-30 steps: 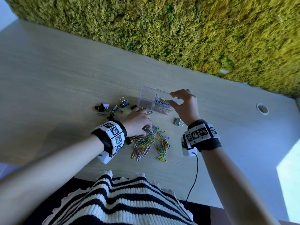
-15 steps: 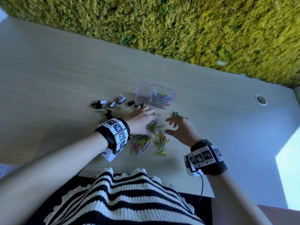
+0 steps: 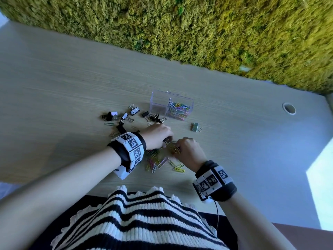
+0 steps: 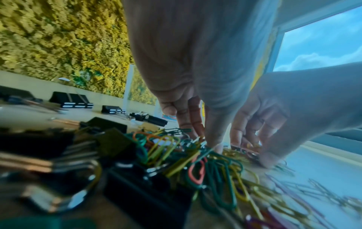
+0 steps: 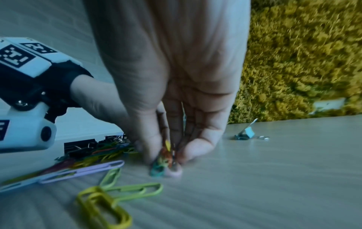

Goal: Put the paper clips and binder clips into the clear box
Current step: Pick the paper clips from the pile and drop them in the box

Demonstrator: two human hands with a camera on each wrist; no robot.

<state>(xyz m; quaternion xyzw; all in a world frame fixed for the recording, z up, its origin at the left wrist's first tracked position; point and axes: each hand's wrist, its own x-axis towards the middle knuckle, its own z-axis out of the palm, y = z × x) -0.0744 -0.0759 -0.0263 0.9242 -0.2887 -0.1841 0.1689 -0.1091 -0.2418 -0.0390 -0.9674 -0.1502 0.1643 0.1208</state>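
Note:
The clear box [image 3: 158, 103] stands on the table with colourful paper clips [image 3: 178, 108] in its right compartment; the left one looks bare. A loose paper clip pile [image 3: 160, 162] lies nearer to me. My right hand [image 3: 177, 149] pinches a small bunch of clips [image 5: 163, 161] against the table at the pile's far right edge. My left hand [image 3: 166, 141] reaches down beside it, thumb and fingers [image 4: 191, 122] closing on clips at the pile's top. Black binder clips [image 3: 134, 110] lie scattered left of the box. A silver binder clip [image 3: 196, 127] lies right of the pile.
A moss wall [image 3: 198, 29] borders the table's far edge. A round cable hole [image 3: 289, 108] sits at the right. More binder clips [image 3: 110, 115] and a stray green paper clip [image 3: 109, 124] lie at the far left. My striped top [image 3: 135, 219] is at the near edge.
My right hand came back from the box to the pile and now pinches clips. My left hand's fingers, spread half a second ago, have curled down onto the pile.

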